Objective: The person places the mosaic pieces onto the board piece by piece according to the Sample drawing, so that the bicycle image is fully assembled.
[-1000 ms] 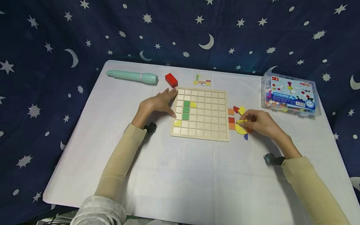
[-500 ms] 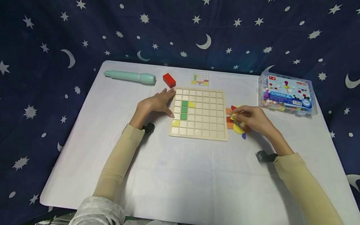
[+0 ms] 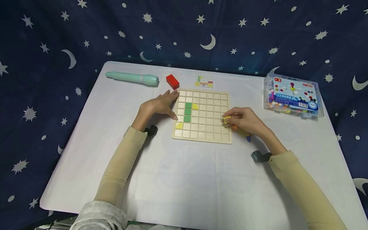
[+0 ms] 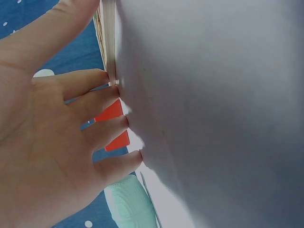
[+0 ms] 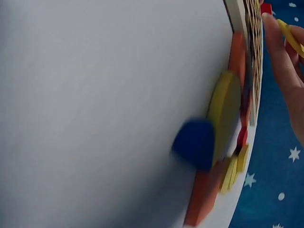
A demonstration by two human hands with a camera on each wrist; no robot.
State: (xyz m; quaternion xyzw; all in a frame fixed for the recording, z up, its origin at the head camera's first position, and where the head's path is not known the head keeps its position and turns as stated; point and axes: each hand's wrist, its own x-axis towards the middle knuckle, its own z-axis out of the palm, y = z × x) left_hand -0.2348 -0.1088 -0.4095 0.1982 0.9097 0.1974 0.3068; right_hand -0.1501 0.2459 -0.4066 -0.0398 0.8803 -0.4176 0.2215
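A wooden grid board (image 3: 205, 120) lies on the white table. Along its left edge my left hand (image 3: 159, 105) rests with fingers spread, thumb and fingertips at the frame. Thumb and fingers of my right hand (image 3: 247, 120) pinch a small yellow tile (image 3: 227, 119) over the board's right-hand columns. Three green squares (image 3: 187, 111) stand in a column on the board, with a yellow piece (image 3: 195, 106) beside the top one and another yellow piece (image 3: 179, 125) lower left. In the right wrist view, loose pieces lie beside the board: a blue one (image 5: 194, 142), a rounded yellow one (image 5: 225, 104) and orange ones (image 5: 202, 197).
Behind the board lie a red block (image 3: 172, 81), a mint-green tube-shaped object (image 3: 132, 78) and a small card with a coloured grid pattern (image 3: 204, 80). A clear plastic box (image 3: 293, 95) of small colourful parts stands at the back right. A starry dark-blue cloth (image 3: 172, 28) hangs behind the table.
My right hand has moved left from the loose pieces to over the board's right side, carrying the yellow tile. My left hand has stayed at the board's left edge.
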